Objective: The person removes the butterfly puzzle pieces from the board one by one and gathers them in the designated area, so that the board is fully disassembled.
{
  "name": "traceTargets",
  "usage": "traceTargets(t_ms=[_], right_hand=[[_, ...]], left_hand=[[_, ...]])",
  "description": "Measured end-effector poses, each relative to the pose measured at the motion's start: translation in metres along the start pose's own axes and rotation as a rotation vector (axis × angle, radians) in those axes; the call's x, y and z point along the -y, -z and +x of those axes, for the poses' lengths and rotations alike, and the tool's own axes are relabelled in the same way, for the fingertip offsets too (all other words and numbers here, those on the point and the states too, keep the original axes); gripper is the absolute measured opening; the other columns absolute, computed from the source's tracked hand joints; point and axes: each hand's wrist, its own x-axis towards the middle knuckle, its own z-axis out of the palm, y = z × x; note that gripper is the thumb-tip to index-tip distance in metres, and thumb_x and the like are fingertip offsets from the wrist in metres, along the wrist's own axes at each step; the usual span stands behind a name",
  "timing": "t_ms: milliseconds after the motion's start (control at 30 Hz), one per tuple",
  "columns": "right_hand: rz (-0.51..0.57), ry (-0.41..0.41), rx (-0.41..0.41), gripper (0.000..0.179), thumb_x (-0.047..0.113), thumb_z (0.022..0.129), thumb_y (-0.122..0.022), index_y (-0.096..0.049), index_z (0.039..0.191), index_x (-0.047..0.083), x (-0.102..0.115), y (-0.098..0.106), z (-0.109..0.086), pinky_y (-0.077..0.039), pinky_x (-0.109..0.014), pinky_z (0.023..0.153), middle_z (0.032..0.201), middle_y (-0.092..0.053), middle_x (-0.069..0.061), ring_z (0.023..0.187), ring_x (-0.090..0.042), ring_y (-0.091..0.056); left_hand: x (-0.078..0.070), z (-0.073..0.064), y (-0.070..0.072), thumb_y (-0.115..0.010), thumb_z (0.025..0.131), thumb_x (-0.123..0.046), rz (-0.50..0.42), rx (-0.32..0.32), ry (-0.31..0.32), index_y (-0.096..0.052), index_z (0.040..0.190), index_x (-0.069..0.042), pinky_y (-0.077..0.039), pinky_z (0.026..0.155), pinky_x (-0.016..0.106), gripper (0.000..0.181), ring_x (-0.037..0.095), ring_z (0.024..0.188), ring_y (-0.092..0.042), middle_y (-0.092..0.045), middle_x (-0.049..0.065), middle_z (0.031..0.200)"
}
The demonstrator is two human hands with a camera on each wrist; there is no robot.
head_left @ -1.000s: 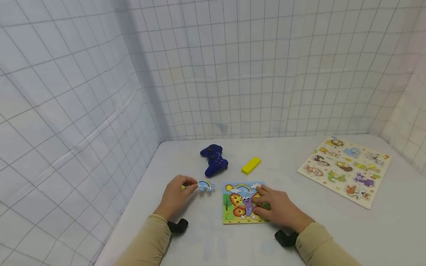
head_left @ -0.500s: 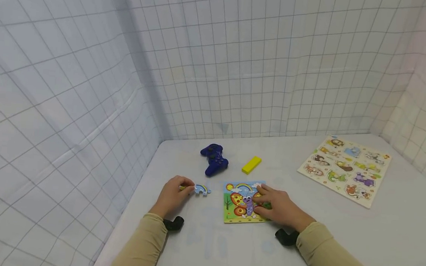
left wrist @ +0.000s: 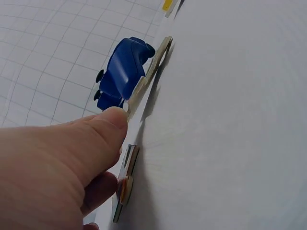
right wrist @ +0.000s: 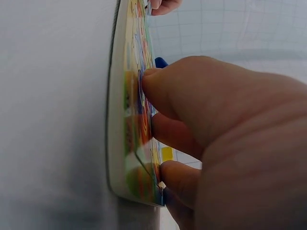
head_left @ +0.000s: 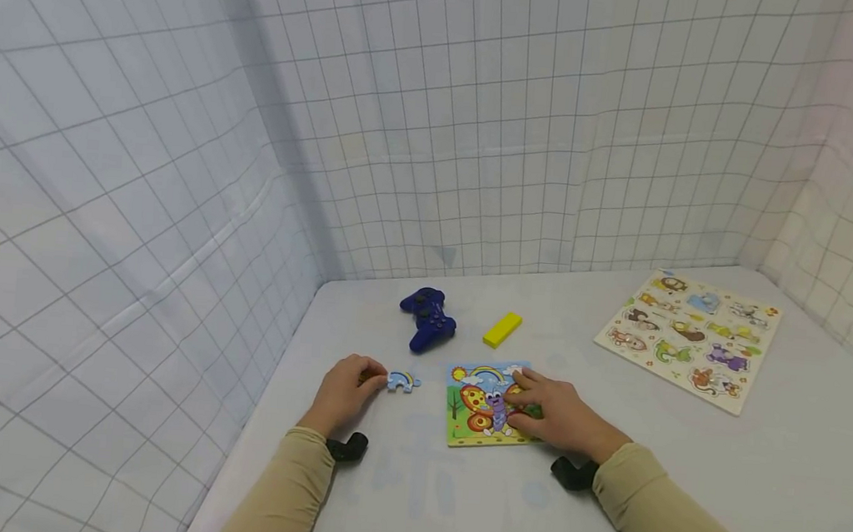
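In the head view my left hand [head_left: 345,389] pinches the edge of a blue puzzle piece with a rainbow on it [head_left: 404,381], low over the table. The left wrist view shows the thumb on the edge-on puzzle piece [left wrist: 139,93]. Another coloured piece [left wrist: 125,179] lies beneath that hand, mostly hidden in the head view. To the right, a square butterfly jigsaw puzzle [head_left: 487,404] lies flat, and my right hand [head_left: 554,411] rests on its right side. Up close, the thumb and fingertips [right wrist: 152,81] touch the top of the jigsaw puzzle [right wrist: 136,124].
Behind the pieces lie a dark blue game controller [head_left: 430,320] and a yellow block [head_left: 502,330]. An animal peg board [head_left: 684,340] lies at the back right. Grid-patterned cloth walls [head_left: 452,134] bound the white table [head_left: 452,510] on the back and sides.
My left hand has drawn the rainbow piece slightly left and nearer to me, away from the jigsaw puzzle. The right hand has stayed in place on the puzzle.
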Motion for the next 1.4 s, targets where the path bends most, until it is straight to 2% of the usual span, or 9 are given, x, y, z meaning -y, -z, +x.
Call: traceTargets(t_ms=[467, 567, 667, 767, 833, 1000, 1167, 1267, 1400], right_hand=[[0.016, -0.014, 0.0, 0.043, 0.042, 0.098, -0.069, -0.072, 0.132, 0.016, -0.004, 0.002, -0.006, -0.033, -0.069, 0.112, 0.155, -0.049, -0.018, 0.149, -0.043, -0.037], [0.021, -0.015, -0.002, 0.043, 0.042, 0.097, -0.069, -0.072, 0.132, 0.016, -0.005, 0.002, -0.007, -0.032, -0.069, 0.112, 0.155, -0.049, -0.018, 0.149, -0.043, -0.037], [0.023, -0.002, -0.012, 0.042, 0.04, 0.097, -0.07, -0.072, 0.131, 0.015, -0.005, 0.001, -0.007, -0.034, -0.069, 0.112, 0.154, -0.05, -0.018, 0.148, -0.043, -0.039], [0.006, 0.027, -0.032, 0.039, 0.038, 0.097, -0.07, -0.074, 0.128, 0.014, -0.005, 0.001, -0.006, -0.036, -0.068, 0.111, 0.151, -0.053, -0.02, 0.145, -0.045, -0.042], [-0.009, 0.047, -0.048, 0.037, 0.037, 0.096, -0.071, -0.075, 0.125, 0.014, -0.005, -0.001, -0.005, -0.038, -0.068, 0.109, 0.149, -0.055, -0.022, 0.143, -0.046, -0.045], [-0.022, 0.067, -0.062, 0.036, 0.036, 0.095, -0.072, -0.076, 0.123, 0.014, -0.004, -0.004, -0.003, -0.039, -0.069, 0.107, 0.146, -0.057, -0.023, 0.14, -0.048, -0.047], [-0.023, 0.073, -0.065, 0.035, 0.034, 0.096, -0.072, -0.076, 0.123, 0.012, -0.004, -0.004, -0.003, -0.04, -0.068, 0.107, 0.147, -0.056, -0.023, 0.14, -0.047, -0.047], [-0.032, 0.103, -0.08, 0.035, 0.033, 0.096, -0.072, -0.076, 0.123, 0.012, -0.004, -0.003, -0.002, -0.041, -0.067, 0.107, 0.146, -0.056, -0.024, 0.14, -0.047, -0.048], [-0.037, 0.135, -0.092, 0.034, 0.032, 0.096, -0.072, -0.076, 0.123, 0.012, -0.004, -0.001, -0.001, -0.043, -0.066, 0.106, 0.146, -0.057, -0.024, 0.138, -0.047, -0.049]], left_hand=[[-0.007, 0.002, -0.004, -0.077, 0.094, -0.025, 0.17, 0.003, -0.07, -0.076, 0.1, -0.018, -0.051, 0.083, 0.049, 0.009, 0.027, 0.096, -0.063, -0.069, 0.001, 0.099], [-0.008, 0.003, -0.004, -0.076, 0.095, -0.024, 0.154, -0.006, -0.065, -0.076, 0.101, -0.017, -0.05, 0.085, 0.05, 0.01, 0.028, 0.098, -0.063, -0.07, 0.002, 0.101], [-0.012, 0.004, -0.005, -0.075, 0.095, -0.025, 0.122, -0.084, -0.045, -0.076, 0.104, -0.016, -0.05, 0.088, 0.049, 0.013, 0.028, 0.101, -0.064, -0.07, 0.004, 0.103], [-0.025, 0.005, -0.009, -0.075, 0.096, -0.024, 0.017, -0.196, -0.047, -0.075, 0.106, -0.013, -0.051, 0.087, 0.045, 0.015, 0.026, 0.1, -0.065, -0.07, 0.005, 0.104], [-0.041, 0.006, -0.014, -0.075, 0.096, -0.024, -0.072, -0.215, -0.076, -0.073, 0.108, -0.013, -0.053, 0.084, 0.042, 0.016, 0.022, 0.097, -0.066, -0.07, 0.004, 0.104], [-0.089, 0.01, -0.036, -0.073, 0.098, -0.021, -0.195, -0.019, -0.157, -0.071, 0.114, -0.013, -0.055, 0.082, 0.035, 0.018, 0.015, 0.096, -0.066, -0.068, 0.0, 0.103], [-0.129, 0.027, -0.056, -0.068, 0.101, -0.022, -0.232, 0.186, -0.118, -0.071, 0.116, -0.011, -0.053, 0.085, 0.035, 0.019, 0.016, 0.096, -0.065, -0.069, 0.001, 0.103], [-0.14, 0.038, -0.07, -0.066, 0.102, -0.021, -0.223, 0.224, -0.088, -0.072, 0.115, -0.012, -0.053, 0.087, 0.036, 0.017, 0.016, 0.096, -0.064, -0.07, 0.002, 0.105], [-0.141, 0.044, -0.092, -0.066, 0.101, -0.018, -0.161, 0.183, -0.083, -0.074, 0.111, -0.013, -0.052, 0.086, 0.032, 0.014, 0.013, 0.093, -0.062, -0.069, 0.001, 0.104]])
